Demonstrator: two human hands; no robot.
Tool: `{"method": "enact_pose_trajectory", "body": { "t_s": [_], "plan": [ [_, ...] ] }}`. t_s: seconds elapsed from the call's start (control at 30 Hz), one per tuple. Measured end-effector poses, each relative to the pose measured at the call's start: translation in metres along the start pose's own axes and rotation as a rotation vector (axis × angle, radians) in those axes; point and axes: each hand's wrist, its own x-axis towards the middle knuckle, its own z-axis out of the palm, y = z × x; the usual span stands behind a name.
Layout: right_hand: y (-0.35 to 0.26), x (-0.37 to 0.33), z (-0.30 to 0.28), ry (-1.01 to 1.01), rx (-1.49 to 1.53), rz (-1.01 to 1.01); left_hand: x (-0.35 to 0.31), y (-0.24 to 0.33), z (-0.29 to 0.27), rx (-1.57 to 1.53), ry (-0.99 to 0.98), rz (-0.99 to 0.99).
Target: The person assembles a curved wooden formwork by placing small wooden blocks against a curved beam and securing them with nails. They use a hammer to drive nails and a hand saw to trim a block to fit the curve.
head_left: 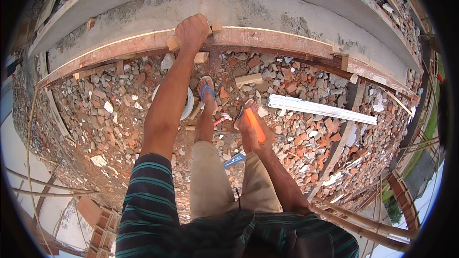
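My left hand (192, 31) is closed over a short wood block (173, 44), pressing it onto the top edge of a long reddish formwork board (267, 37). The block's pale far end (216, 25) shows just right of my knuckles. Closer to my body, my right hand (256, 138) wraps round the bright orange handle (255, 124) of what looks like a handsaw. Its thin blade, seen nearly edge-on, runs up and left from the handle toward the block beside my left hand. Exactly where the teeth meet the wood is hard to make out.
A grey concrete beam (158, 12) curves behind the board. Broken brick rubble (296, 138) covers the ground. Around my sandalled feet lie a white bucket (188, 105), a red-headed hammer (221, 120), a wood offcut (248, 80) and a long white strip (320, 109).
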Motion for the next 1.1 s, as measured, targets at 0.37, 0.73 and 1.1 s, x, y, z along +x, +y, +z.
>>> {"method": "enact_pose_trajectory", "body": {
  "t_s": [0.37,0.73,1.1],
  "plan": [
    [-0.017,0.007,-0.006,0.165,0.099,0.031,-0.008,-0.008,-0.006,-0.052,0.021,0.148],
    [-0.068,-0.264,-0.182,0.278,-0.306,0.690,-0.017,-0.049,-0.018,-0.075,-0.159,0.323],
    [0.127,-0.358,-0.147,-0.565,-1.049,0.806,-0.158,0.016,-0.108,-0.498,0.104,0.232]
  ]
}}
